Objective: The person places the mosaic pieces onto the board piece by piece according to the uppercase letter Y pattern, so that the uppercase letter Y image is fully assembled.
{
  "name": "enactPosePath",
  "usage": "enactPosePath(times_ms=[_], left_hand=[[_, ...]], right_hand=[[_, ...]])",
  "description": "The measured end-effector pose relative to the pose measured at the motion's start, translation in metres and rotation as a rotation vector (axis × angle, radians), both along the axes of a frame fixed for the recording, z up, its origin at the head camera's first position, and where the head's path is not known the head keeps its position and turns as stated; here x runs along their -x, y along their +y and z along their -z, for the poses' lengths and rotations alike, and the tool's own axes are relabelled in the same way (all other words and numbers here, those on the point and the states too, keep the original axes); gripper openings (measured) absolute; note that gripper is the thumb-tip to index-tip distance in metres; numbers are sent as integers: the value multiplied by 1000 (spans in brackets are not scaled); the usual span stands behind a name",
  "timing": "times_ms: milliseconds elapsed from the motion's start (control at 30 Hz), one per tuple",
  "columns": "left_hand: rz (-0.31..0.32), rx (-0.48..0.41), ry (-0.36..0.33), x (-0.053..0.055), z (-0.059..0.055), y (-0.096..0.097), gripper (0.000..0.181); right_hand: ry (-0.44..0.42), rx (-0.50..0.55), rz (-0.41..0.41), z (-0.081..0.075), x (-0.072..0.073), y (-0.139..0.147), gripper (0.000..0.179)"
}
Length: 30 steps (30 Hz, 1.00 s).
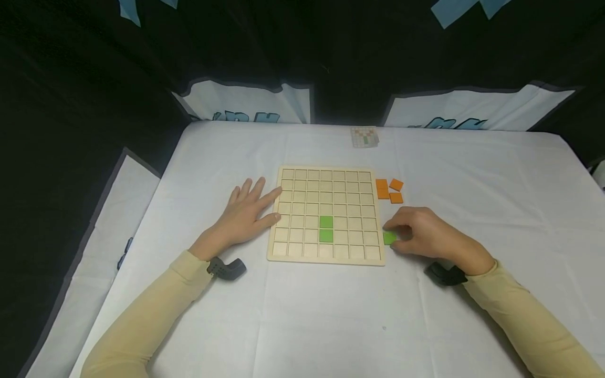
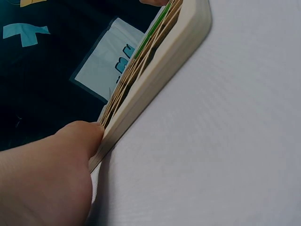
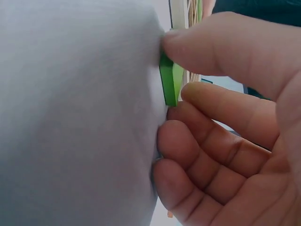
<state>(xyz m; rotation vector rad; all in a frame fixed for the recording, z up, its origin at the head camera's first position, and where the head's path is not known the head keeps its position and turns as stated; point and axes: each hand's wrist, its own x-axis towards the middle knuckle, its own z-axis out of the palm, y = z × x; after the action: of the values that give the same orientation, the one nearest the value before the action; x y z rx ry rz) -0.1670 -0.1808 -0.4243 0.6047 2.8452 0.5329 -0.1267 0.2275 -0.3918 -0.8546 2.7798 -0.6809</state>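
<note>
A pale wooden grid board lies flat on the table, with two green square tiles in neighbouring cells of one column. My left hand rests at the board's left edge, fingers spread, thumb and index fingertip on the rim. In the left wrist view the thumb presses on the board's edge. Just off the board's right edge, my right hand pinches a loose green tile between thumb and fingers. The right wrist view has this tile down at the cloth, thumb at one end and fingertips at the other.
Several orange tiles lie beside the board's upper right edge. A small card with a coloured grid pattern sits near the table's far edge. White cloth covers the table, and dark curtains hang behind it.
</note>
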Motion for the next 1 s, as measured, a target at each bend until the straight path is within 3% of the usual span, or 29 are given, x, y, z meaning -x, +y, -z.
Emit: enactPosePath(times_ms=[500,1000], left_hand=[[-5,-8,0,2,1,-1,68],[-12,-3,2,0,1,0,68]], right_hand=[[20,-25,-37,-1,2,1,32],[22,-5,-21,2,2,3,31]])
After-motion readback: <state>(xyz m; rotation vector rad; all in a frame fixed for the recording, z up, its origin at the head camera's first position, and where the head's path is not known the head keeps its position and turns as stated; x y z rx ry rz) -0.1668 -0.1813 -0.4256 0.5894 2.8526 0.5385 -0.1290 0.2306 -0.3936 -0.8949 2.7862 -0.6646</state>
